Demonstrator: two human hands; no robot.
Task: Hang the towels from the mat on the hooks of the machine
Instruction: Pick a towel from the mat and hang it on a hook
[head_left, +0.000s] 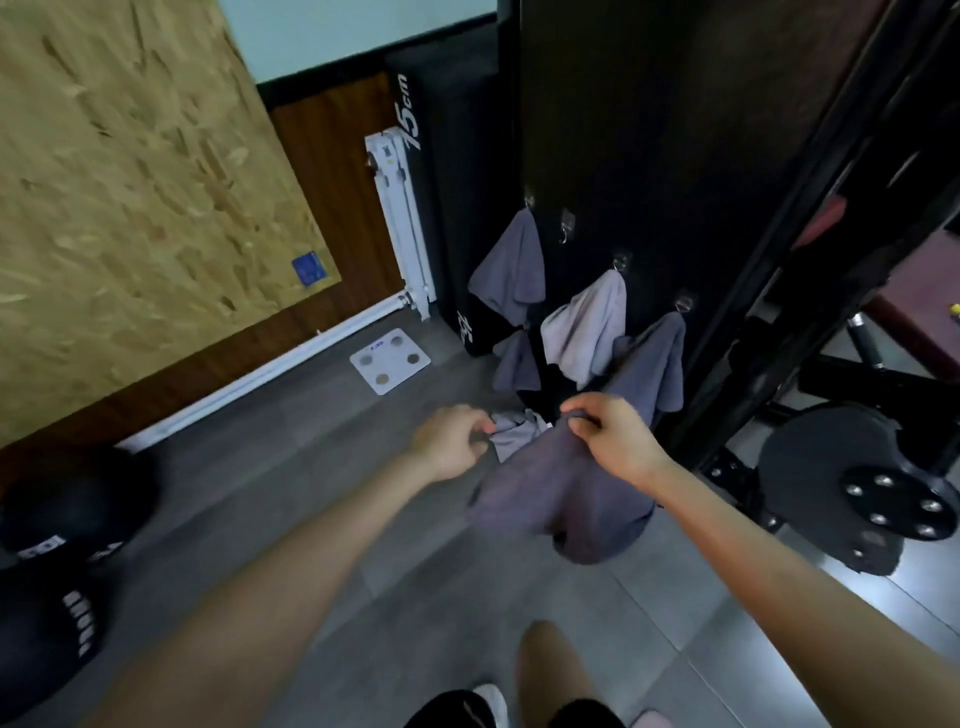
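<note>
The dark grey towel (561, 499) is hanging limp well below the empty hook (566, 228), its long axis dropping from the pinched top edge toward the floor (322, 426). It is looking light, soft and floppy, best taken by a corner. The right hand (608, 436) is pinching that top edge in its grip. The left hand (452, 441) is pinching a pale fold (514, 431) beside it.

I see through one wide camera on the person's head. It looks forward and down. The left hand (452, 441) and right hand (608, 436) are close, mid-frame. The machine (623, 156) stands farther off, upper right.
</note>
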